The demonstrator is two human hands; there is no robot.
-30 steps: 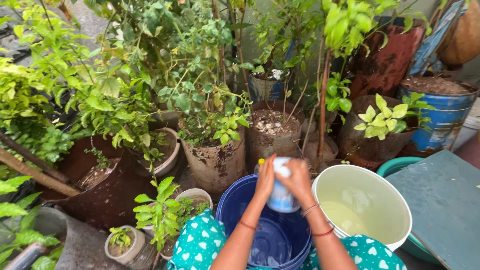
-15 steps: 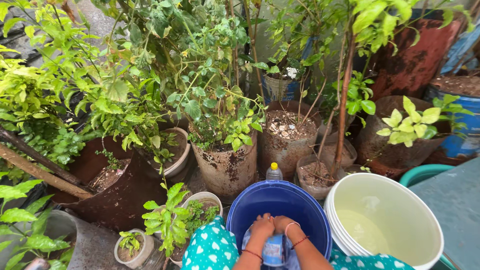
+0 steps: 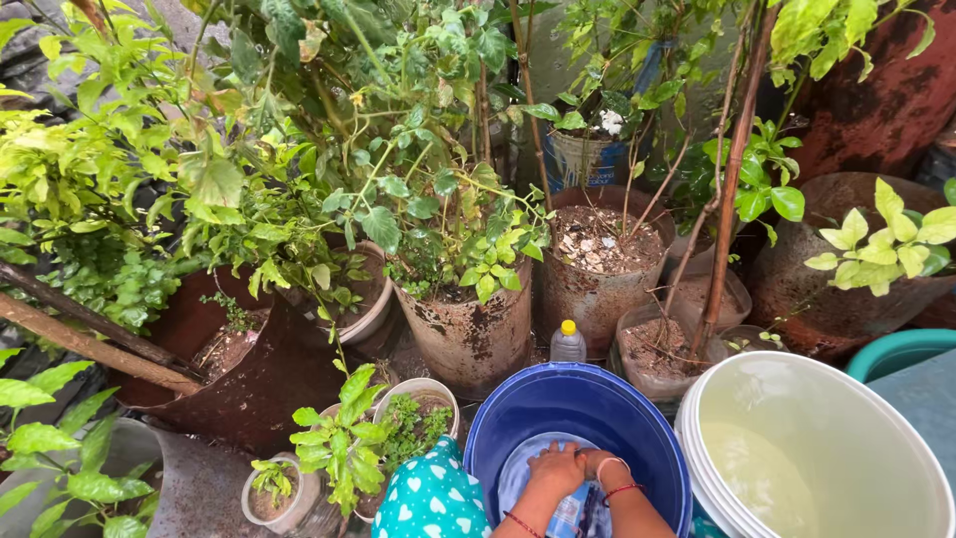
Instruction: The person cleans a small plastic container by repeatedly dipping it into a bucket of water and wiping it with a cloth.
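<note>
Lowered well into the blue bucket since the earlier frames, both hands had been brought down from rim height to the bucket's floor, and the view had been shifted so that they sat at the bottom edge. The left hand was closed around the top of a small bottle, fingers curled over it, while the right hand was pressed against the same bottle from the other side, red threads at the wrist. The bottle was held low inside the bucket, close to its wet bottom; only a pale, bluish body with a white upper part could be made out, the rest being cut off by the frame.

For the step to be done well, it was judged that the bottle should be kept steady with one hand and upright or tipped only as needed, so that nothing was spilled over the rim.

Just right of the blue bucket, a white bucket holding yellowish water was seen. Behind the blue bucket's far rim a clear bottle with a yellow cap was stood on the ground. Farther back, rusty metal pots with soil and leafy plants were crowded together.
</note>
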